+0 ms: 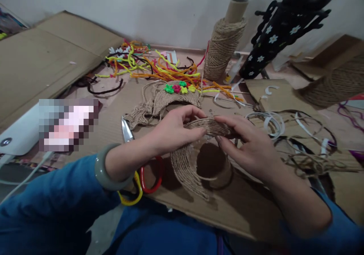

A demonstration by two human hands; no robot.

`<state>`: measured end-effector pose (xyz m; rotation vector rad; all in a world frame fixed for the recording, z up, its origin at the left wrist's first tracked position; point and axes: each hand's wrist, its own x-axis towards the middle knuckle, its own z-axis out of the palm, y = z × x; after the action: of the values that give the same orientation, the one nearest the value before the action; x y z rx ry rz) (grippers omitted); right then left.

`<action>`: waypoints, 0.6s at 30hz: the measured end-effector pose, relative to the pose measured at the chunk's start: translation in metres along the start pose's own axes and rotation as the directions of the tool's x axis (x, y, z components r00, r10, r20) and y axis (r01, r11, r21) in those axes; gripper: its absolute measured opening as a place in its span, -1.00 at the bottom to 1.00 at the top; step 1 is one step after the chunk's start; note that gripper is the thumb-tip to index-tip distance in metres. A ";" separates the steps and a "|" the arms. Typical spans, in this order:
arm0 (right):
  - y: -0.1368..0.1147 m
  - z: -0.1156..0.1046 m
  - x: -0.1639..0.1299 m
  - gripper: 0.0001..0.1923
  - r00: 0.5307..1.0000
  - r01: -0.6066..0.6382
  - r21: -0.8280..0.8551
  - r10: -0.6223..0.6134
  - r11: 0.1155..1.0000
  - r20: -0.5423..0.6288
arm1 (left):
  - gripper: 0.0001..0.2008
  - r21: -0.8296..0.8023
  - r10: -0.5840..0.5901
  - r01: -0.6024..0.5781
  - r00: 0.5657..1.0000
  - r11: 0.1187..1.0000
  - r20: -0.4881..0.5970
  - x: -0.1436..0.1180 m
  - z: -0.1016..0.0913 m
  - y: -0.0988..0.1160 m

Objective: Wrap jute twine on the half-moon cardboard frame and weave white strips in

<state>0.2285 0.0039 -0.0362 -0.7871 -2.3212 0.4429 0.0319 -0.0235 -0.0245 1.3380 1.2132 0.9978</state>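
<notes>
Both hands pinch the top of a twine-wrapped arc (196, 148): the left hand (173, 129) clenches its fingers (196, 114) on the near-left stretch, and the right hand (250, 148) grips beside them, fingertips nearly touching. The arc hangs down below the fingers over the cardboard sheet (241, 205). It looks light and fairly stiff, rough enough not to slip; the wrapped crest seems the safest hold. Scissors (133, 160) lie just left of the left fingers, and a twine spool (223, 46) stands well beyond them.

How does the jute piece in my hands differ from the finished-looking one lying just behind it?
The held jute band is plain, while the jute piece behind carries small coloured flowers. The held one is gripped by the left hand and right hand; the other lies untouched on the cardboard. Both are curved, twine-wrapped shapes.
</notes>
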 end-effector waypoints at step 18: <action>-0.004 -0.003 0.000 -0.66 1.000 0.012 -0.015 -0.012 1.000 0.017 | -0.73 -0.010 -0.101 0.101 0.995 0.995 0.018 -0.006 0.007 0.006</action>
<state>0.2290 0.0008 -0.0323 -0.7789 -2.3465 0.4294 0.0382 -0.0306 -0.0189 1.2621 1.2483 0.9182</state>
